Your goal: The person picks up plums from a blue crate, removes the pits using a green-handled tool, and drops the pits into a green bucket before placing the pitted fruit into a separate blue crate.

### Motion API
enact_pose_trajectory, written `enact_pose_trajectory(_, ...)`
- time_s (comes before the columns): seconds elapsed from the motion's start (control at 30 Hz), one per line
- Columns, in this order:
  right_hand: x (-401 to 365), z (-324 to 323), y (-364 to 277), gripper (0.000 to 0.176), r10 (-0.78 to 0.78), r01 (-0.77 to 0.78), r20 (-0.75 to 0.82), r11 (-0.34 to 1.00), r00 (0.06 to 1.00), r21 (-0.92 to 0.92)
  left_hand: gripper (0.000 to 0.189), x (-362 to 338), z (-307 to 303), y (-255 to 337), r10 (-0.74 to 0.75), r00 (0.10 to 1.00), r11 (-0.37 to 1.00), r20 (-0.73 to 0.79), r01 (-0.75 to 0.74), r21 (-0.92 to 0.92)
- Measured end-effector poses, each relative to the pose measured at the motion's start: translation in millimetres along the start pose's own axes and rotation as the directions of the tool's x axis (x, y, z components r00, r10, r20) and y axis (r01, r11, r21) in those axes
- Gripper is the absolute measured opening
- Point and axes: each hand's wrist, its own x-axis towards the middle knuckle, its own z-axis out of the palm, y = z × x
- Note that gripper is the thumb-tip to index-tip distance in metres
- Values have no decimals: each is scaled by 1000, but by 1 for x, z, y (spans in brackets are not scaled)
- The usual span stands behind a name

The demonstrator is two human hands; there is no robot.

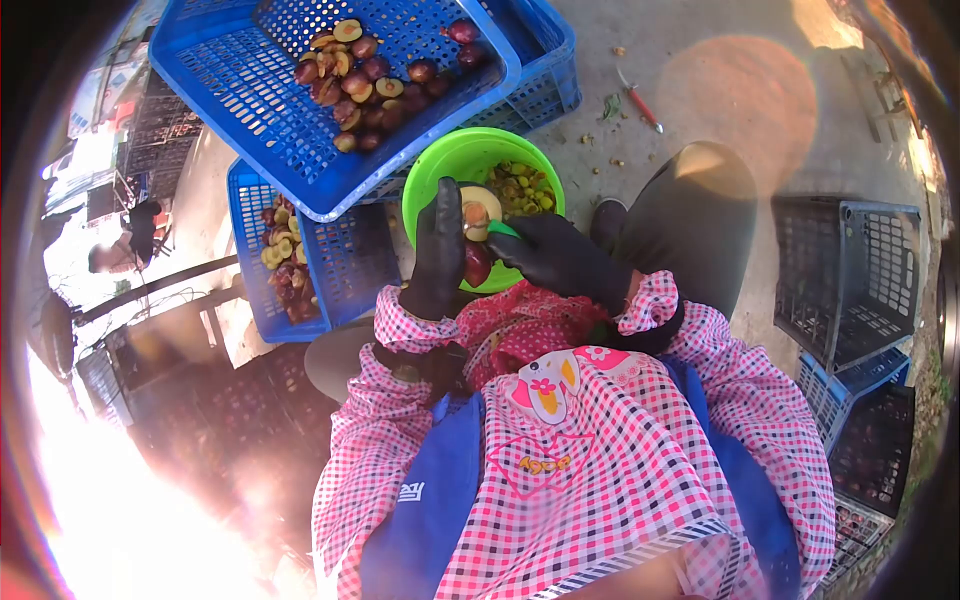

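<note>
Over a green bowl (428, 165) my left hand (439, 245), in a black glove, holds a halved plum (480, 212) with its pale cut face showing. Dark red plum skin (477, 263) shows just below it, between my hands. My right hand (560, 258), also in a black glove, is closed round a tool with a green handle (503, 230); its tip is at the cut face and too small to make out. Inside the bowl lie several yellow-green and brown fruit scraps (522, 188).
A blue crate (240, 95) with halved and whole plums (370, 85) tilts beyond the bowl. Another blue crate (345, 265) with cut plums stands at the left. A red-handled knife (643, 108) lies on the floor. Stacked crates (850, 280) stand at the right.
</note>
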Motion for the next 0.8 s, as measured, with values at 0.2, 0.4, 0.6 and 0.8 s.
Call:
enact_pose_trajectory(0.2,-1,-18,-31,43,217,-751,723,88,656,655,58,13,10,-10,309,951,948,10,-309,77)
enact_pose_trajectory(0.4,-5,-3,-29,42,183,-648,622,188,761,738,37,17,-1,-9,407,913,900,-2,-401,173)
enact_pose_trajectory(0.6,1,-1,-24,43,321,-462,333,656,887,597,27,11,-103,36,521,826,576,-217,-152,803)
enact_pose_trajectory(0.8,11,-6,-33,38,456,-529,275,657,846,537,24,-37,-212,113,714,697,-439,67,371,818)
